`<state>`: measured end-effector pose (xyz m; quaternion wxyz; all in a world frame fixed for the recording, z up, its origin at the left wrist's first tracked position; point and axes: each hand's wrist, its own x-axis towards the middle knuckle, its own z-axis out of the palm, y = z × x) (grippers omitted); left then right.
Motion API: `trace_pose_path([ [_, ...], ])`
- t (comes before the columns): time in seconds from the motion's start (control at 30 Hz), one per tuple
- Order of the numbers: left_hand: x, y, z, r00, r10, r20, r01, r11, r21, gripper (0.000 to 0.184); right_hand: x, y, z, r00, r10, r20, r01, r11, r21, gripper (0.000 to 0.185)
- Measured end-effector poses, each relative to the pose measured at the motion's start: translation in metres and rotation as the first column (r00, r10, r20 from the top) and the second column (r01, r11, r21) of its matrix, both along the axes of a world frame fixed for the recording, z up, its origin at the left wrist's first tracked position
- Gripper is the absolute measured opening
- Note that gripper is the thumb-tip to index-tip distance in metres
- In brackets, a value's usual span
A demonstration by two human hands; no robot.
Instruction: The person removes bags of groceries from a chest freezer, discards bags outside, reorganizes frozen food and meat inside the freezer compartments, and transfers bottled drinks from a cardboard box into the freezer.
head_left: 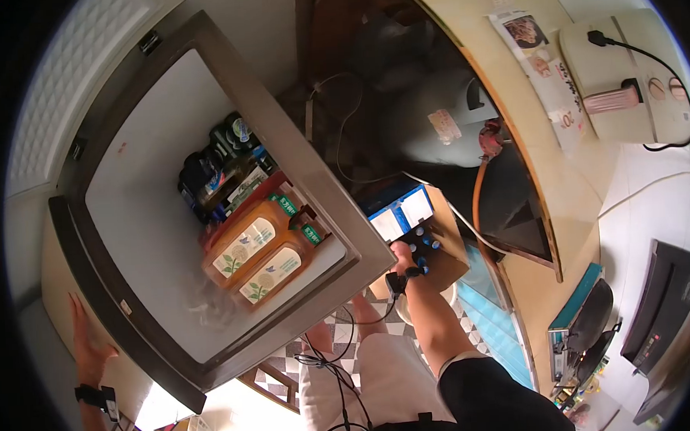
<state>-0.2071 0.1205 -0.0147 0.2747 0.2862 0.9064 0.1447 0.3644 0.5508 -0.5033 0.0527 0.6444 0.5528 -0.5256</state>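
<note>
An open chest freezer fills the left of the view. Inside lie two large bottles of amber liquid with green neck labels, and several dark bottles behind them. My left hand rests with spread fingers against the freezer's outer left side and holds nothing. Just past the freezer's right corner, my right hand is curled at the near left edge of a cardboard box. Its fingertips are hidden, and what they grip does not show. Several bottles with blue or white caps stand in the box.
A grey gas cylinder with an orange hose stands under the counter. On the counter are a cream appliance and a dark pan. Black cables hang before my legs above a checkered floor.
</note>
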Motion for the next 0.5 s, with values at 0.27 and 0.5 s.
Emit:
trace_pose_path([
  [0.27, -0.001, -0.004, 0.001, 0.993, -0.021, -0.113, 0.010, 0.995, -0.095, 0.136, -0.002, 0.026, -0.004, 1.000, 0.019, 0.000, -0.018, 0.969, -0.248, 0.024],
  [0.5, 0.003, 0.001, 0.005, 0.992, 0.025, -0.124, -0.041, 0.991, -0.131, 0.137, 0.011, 0.039, 0.061, 0.972, -0.202, -0.120, 0.093, 0.801, -0.592, 0.026],
])
